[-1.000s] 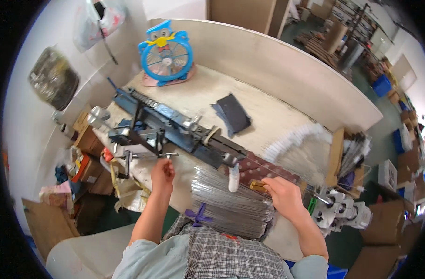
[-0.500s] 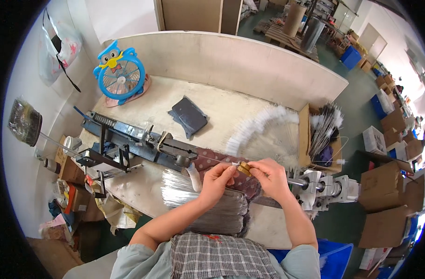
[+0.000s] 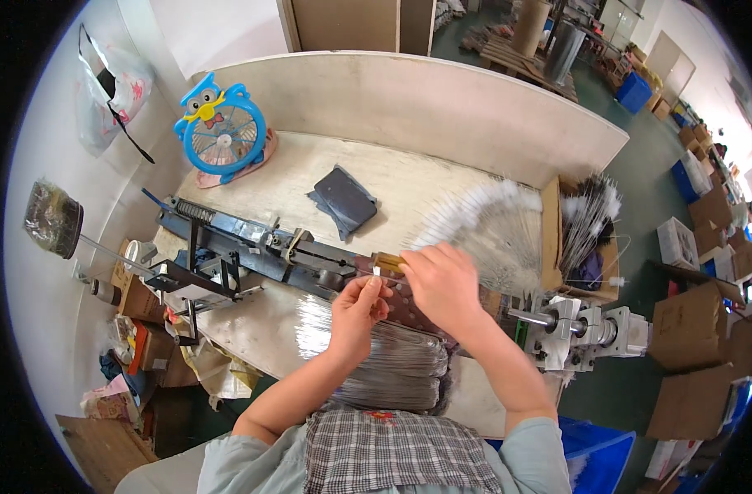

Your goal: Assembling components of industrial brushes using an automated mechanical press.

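Note:
My left hand [image 3: 358,317] pinches a small white piece [image 3: 376,271] between thumb and fingertips, above the front of the bench. Closed round a brass-coloured fitting [image 3: 387,262], my right hand [image 3: 443,284] is just beyond it, and the two hands nearly touch. Both are by the right end of a long dark metal fixture [image 3: 256,241]. Polka-dotted dark red cloth [image 3: 405,306] lies beneath them. A thick bundle of thin metal wires [image 3: 392,366] rests in front of me, below my left hand. My fingers hide most of the fitting.
Thin rods with white tufts [image 3: 467,212] fan out at the back right, beside a cardboard box [image 3: 551,235] of similar rods. A clamp with a metal shaft [image 3: 578,329] stands at the right edge. Behind are a dark packet [image 3: 345,199] and a blue fan [image 3: 225,140].
My right hand has moved left and slightly away from me with the brass-coloured fitting, now wrapped over it from above. My left hand has shifted slightly left and turned more upright, still pinching.

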Tool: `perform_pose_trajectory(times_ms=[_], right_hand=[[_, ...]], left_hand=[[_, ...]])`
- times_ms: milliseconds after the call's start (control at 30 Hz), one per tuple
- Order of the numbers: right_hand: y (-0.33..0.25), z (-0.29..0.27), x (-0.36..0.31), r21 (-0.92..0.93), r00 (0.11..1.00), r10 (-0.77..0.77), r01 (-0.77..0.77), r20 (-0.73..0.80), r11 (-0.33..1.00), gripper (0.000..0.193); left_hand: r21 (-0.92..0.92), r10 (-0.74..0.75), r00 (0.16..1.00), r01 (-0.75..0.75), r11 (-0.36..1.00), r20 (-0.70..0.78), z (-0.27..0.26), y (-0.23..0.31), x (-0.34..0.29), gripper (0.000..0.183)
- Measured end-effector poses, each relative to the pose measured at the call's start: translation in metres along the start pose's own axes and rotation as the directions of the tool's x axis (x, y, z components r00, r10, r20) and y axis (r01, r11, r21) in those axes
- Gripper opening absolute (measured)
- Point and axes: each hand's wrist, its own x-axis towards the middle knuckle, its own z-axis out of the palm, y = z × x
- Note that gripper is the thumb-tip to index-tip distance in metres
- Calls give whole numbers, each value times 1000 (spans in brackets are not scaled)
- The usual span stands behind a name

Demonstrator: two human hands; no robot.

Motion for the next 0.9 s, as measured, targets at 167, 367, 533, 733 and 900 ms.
perform_pose_trajectory(times_ms=[167,367,533,733,900], right_hand=[[-3,16,6,208,972,96,-141,213,968,15],[-3,11,9,419,859,275,-462,433,782,17],[-3,19,7,378,898,250,-386,361,842,19],[-40,27,-2,97,996,92,-93,7,991,26],[-27,25,-10,56,991,105,-100,-86,993,26]], left_hand=[[-74,-48,997,52,996,52,-2,3,3,18],[29,-72,994,70,997,81,-8,7,0,28],[-106,-117,987,129,986,107,-7,8,4,44],[-326,-40,999,43,944,17,5,7,-1,35],[-301,-53,998,55,952,17,4,1,1,21]])
